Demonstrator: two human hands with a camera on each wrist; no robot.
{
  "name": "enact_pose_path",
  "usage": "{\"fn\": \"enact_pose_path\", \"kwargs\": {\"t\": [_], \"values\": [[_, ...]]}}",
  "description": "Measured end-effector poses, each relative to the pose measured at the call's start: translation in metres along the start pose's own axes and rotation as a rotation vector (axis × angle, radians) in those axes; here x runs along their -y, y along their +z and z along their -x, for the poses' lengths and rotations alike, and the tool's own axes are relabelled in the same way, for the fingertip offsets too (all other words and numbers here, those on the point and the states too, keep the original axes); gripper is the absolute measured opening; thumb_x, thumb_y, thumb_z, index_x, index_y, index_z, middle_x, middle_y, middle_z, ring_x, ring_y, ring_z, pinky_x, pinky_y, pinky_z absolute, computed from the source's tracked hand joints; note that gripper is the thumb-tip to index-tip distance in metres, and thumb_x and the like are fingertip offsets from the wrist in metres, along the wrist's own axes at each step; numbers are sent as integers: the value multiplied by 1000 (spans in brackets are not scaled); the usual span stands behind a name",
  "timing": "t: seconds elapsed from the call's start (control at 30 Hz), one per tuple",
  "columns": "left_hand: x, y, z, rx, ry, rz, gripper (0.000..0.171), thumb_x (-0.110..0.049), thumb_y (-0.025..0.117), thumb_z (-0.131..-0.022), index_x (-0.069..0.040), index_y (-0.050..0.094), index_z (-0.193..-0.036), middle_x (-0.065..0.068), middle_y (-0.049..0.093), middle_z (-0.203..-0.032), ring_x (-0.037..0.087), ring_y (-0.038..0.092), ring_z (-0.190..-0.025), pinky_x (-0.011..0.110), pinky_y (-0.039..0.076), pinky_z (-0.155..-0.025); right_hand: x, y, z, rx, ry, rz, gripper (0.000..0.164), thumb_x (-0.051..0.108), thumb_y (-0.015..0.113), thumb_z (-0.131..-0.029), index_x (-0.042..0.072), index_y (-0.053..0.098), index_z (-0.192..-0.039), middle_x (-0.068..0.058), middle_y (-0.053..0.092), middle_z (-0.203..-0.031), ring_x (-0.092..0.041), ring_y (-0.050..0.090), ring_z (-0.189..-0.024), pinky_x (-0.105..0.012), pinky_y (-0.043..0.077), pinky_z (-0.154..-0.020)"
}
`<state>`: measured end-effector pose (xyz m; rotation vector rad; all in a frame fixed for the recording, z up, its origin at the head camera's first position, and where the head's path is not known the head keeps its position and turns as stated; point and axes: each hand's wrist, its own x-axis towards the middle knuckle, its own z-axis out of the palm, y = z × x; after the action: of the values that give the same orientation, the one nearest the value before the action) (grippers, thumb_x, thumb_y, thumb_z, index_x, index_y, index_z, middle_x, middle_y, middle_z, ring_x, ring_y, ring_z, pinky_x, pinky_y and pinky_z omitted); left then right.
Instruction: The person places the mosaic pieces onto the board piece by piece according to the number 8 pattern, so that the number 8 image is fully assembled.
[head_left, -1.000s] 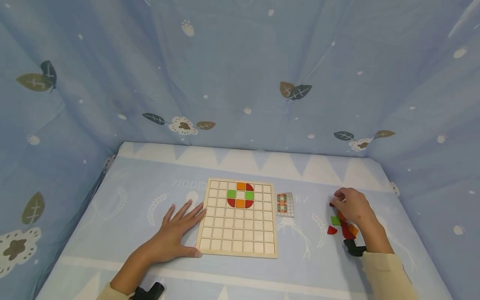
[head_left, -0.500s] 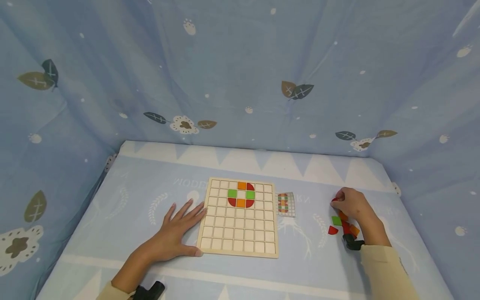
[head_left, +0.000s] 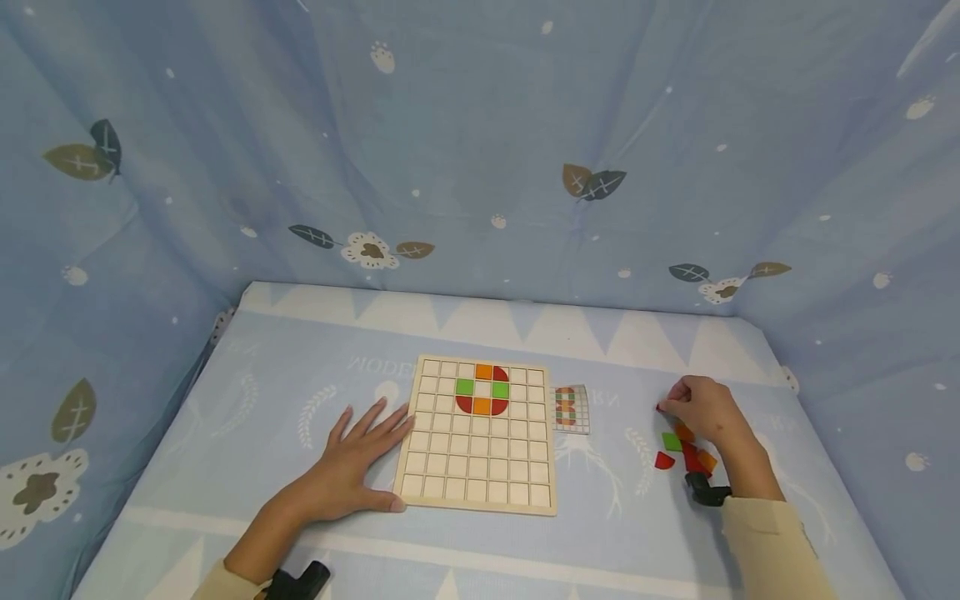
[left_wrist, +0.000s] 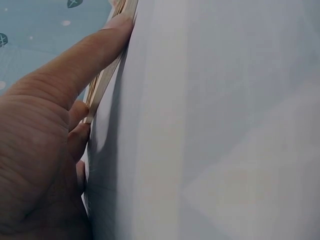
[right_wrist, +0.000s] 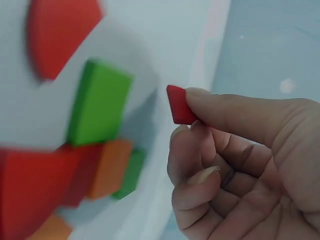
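Note:
My left hand (head_left: pixel 345 471) lies spread on the table at the left side of a wooden grid board (head_left: pixel 477 469). Its thumb and fingertips touch the board's edge; the left wrist view shows the thumb (left_wrist: pixel 75 67) along the rim. Red, orange and green tiles form a ring-like shape in the board's upper cells. Over at the right, my right hand (head_left: pixel 705 410) pinches a small red tile (right_wrist: pixel 178 106) between thumb and fingers, partly hidden by the thumb. Just below that hand lie loose tiles, among them a green one (head_left: pixel 672 442) and a red quarter-round one (head_left: pixel 664 460).
A small pattern card (head_left: pixel 572 410) touches or nearly touches the board's right side. More loose tiles, including an orange one (right_wrist: pixel 111 167), are heaped near my right wrist. A patterned cloth (head_left: pixel 480 167) rises behind the table.
The red tile in my right hand has tipped slightly between the fingers, and that hand has shifted only a little. My left hand and the board stay put.

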<state>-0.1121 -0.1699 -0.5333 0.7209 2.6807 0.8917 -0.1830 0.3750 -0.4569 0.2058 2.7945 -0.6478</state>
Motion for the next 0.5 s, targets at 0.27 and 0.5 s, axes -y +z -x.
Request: {"fn": "enact_pose_path", "kwargs": {"t": [0.27, 0.5], "values": [[3, -1, 3, -16, 14, 15, 117, -61, 89, -71, -21, 33, -166, -3, 21, -173, 35, 4, -160, 66, -11, -120, 67, 12, -3, -44, -260, -38, 11, 13, 73, -98, 3, 70, -99, -5, 65, -86, -22, 57, -77, -34, 51, -66], [4, 1, 2, -25, 38, 18, 117, -62, 88, -72, -21, 33, -166, -3, 22, -173, 35, 4, -160, 66, -10, -120, 130, 34, -16, 3, -483, -68, 6, 11, 70, -101, 8, 72, -95, -1, 68, -87, -18, 58, -75, -35, 50, -65]]}}
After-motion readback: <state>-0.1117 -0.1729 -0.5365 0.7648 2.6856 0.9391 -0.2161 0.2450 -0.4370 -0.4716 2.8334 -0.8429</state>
